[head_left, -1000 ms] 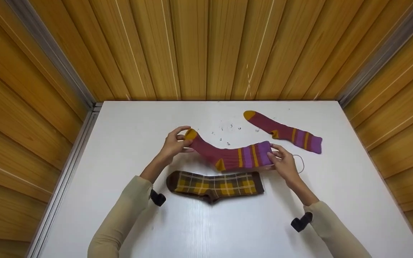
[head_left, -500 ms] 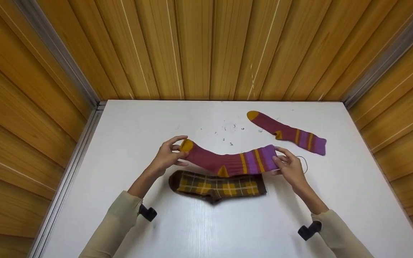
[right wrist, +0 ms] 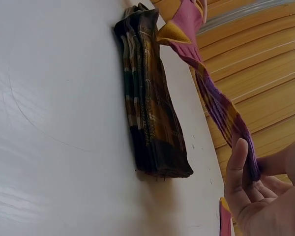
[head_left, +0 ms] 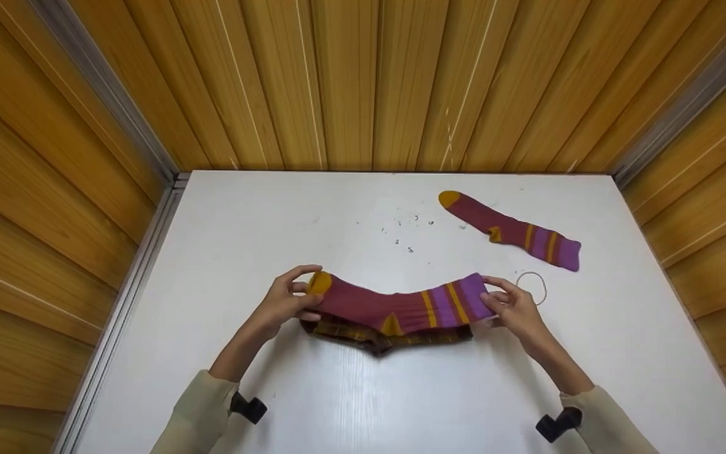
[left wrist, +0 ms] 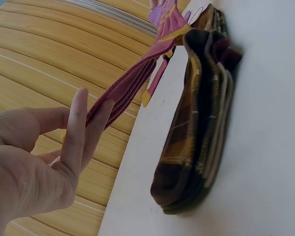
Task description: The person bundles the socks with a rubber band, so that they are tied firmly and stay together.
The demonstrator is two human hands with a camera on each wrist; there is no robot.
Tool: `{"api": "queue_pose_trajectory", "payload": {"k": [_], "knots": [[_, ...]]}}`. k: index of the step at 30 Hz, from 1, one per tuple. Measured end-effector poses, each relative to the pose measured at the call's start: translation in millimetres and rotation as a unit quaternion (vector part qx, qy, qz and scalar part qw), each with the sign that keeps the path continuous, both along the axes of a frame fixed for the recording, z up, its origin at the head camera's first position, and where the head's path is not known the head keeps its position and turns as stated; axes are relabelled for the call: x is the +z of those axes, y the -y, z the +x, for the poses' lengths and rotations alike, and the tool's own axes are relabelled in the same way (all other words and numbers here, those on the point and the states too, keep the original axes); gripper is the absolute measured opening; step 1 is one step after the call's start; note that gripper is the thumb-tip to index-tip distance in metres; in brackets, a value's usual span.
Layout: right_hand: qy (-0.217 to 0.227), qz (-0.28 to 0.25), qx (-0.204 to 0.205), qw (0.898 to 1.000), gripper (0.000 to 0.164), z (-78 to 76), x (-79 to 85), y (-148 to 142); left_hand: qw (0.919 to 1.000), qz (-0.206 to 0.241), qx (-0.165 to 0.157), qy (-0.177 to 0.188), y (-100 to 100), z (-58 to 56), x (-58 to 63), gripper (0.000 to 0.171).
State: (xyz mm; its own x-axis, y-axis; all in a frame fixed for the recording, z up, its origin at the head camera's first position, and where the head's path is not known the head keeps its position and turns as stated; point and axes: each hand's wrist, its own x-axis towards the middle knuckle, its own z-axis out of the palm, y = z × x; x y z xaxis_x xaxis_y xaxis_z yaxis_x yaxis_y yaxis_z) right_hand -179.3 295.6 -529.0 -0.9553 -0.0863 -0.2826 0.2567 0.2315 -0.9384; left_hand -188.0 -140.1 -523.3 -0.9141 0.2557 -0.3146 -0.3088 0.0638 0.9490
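1. The table (head_left: 243, 217) is bearing the plaid pile (head_left: 372, 343) loose, so a knock could be skewing it.
2. The held sock (head_left: 363, 306) is bowing between two hands over the pile; uneven tension could be making its layers slide. Whether its heel is touching the pile is hard to tell.
3. The left hand (head_left: 280, 304) is pinching the toe, the right hand (head_left: 517, 313) the cuff, fingers clamped at both ends; a slackening pinch could be dropping one end crooked.
4. The head view is hiding much of the pile; both wrist views are showing its layers.
5. The head view is showing the far sock (head_left: 511, 229) whole; the wrist views are catching only parts.
6. The ring (head_left: 546, 291) is not appearing in the right wrist view.
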Motion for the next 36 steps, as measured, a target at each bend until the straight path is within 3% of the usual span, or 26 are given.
{"api": "queue_pose_trajectory", "payload": {"k": [5, 8, 15, 20, 27, 36], "knots": [[0.044, -0.025, 0.026, 0.998, 0.056, 6.0, -9.8, -2.1, 0.9997, 0.001, -0.003, 0.023, 7.7, 10.0, -13.2, 0.061], [0.049, -0.020, 0.042, 0.998, 0.056, 6.4, -19.4, -1.4, 0.9989, 0.003, -0.005, 0.046, 11.9, 12.4, -23.4, 0.062], [0.012, 0.047, 0.029, 0.998, 0.048, 3.2, -35.9, 4.4, 0.9981, -0.011, -0.002, 0.061, 11.4, 12.6, -38.7, 0.060], [-0.006, 0.051, 0.037, 0.998, 0.051, 4.1, -40.1, 3.4, 0.9978, -0.025, 0.006, 0.060, 11.2, 11.8, -42.7, 0.058], [-0.030, 0.085, 0.070, 0.993, 0.060, 5.3, -44.2, -1.8, 0.9978, -0.056, -0.010, 0.035, 14.6, 12.7, -44.9, 0.051], [-0.080, 0.101, 0.086, 0.988, 0.058, 3.6, -47.7, -2.2, 0.9876, -0.155, 0.011, -0.021, 15.2, 14.9, -50.6, 0.038]]}}
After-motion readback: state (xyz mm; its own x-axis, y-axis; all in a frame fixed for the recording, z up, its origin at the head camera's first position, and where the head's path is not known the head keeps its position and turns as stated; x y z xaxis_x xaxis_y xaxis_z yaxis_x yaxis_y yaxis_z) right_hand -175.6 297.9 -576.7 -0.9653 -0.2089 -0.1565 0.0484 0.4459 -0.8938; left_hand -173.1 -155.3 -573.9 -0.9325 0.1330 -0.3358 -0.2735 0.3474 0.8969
